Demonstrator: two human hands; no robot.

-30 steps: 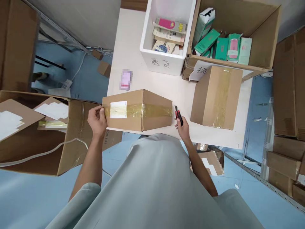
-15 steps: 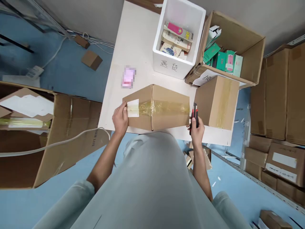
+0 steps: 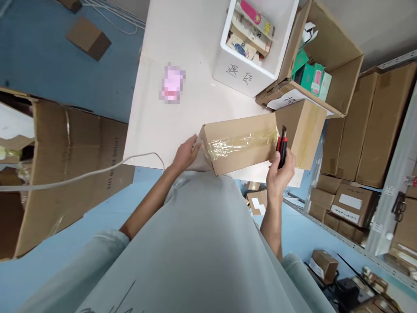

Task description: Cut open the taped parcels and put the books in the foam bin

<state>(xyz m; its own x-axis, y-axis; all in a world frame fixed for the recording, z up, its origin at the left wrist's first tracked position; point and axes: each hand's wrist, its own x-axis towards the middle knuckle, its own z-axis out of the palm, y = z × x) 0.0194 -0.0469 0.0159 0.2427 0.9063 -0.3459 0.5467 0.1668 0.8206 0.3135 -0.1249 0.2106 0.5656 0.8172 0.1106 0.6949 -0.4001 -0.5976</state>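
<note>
A taped brown carton (image 3: 246, 152) lies tilted at the front of the white table (image 3: 172, 126), its shiny clear tape running lengthwise. At the carton's left end is my left hand (image 3: 186, 153), fingers extended and a little apart, the fingertips close to the end face; whether they touch it is hard to tell. My right hand (image 3: 280, 170) is wrapped round a red and black box cutter (image 3: 282, 148), held upright beside the carton's right end. A second carton (image 3: 306, 134) stands just behind that hand.
A white foam box (image 3: 250, 82) and an open carton of green packs (image 3: 345, 82) stand at the table's back right. A pixelated pink item (image 3: 173, 83) lies left. A white cable (image 3: 97, 173) crosses a large open carton (image 3: 78, 174). Boxes fill shelving at right.
The taped carton has turned and shifted right, and its white label no longer shows. My left hand has moved right along with it, fingers straighter. The cutter has also moved right. The view has shifted.
</note>
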